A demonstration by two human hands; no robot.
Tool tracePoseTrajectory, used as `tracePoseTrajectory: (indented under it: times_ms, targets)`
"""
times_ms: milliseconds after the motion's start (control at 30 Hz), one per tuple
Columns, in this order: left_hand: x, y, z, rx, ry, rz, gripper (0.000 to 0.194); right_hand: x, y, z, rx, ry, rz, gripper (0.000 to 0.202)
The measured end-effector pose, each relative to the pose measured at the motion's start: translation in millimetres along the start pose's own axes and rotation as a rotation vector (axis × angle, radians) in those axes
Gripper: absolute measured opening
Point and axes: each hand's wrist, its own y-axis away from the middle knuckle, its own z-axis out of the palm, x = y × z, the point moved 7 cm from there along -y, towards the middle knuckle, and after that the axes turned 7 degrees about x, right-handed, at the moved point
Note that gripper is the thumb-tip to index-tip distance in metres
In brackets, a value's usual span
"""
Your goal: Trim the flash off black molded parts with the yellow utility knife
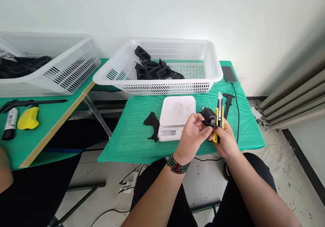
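My left hand [194, 132] is closed, pinching a small black moulded part [209, 116] between thumb and fingers over the table's front edge. Beside it, my right hand [225, 139] grips a yellow and black utility knife [220, 113], its blade pointing up and away from me. The knife stands right next to the black part; whether the blade touches it I cannot tell. Just left of my hands is a white digital scale [177, 111] reading 0.0. A flat, irregular black scrap [152, 125] lies against the scale's left side. Some fingertips of both hands are hidden.
A white basket [162, 87] with several black parts [154, 69] stands behind the scale. Black calipers [228, 103] and a dark phone-like slab [229, 74] with a cable lie on the right. At left, another table holds a second basket [68, 67], beside a co-worker's arm [5, 171].
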Motion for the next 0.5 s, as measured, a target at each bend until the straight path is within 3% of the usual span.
tracePoseTrajectory:
  times_ms: [133,300,500]
  targets:
    - [6.0,2.7,-2.0,0.055,-0.032,0.07,0.052,-5.9,2.5,1.2,-0.026,0.025,-0.015,0.037]
    - [27.1,0.7,-29.7,0.276,-0.014,0.187,0.052,-17.7,2.1,-1.4,-0.054,0.085,-0.058,0.03]
    - [50.7,-1.5,-46.6,0.32,-0.017,0.245,0.053,-20.4,2.8,-1.8,-0.119,0.15,-0.042,0.028]
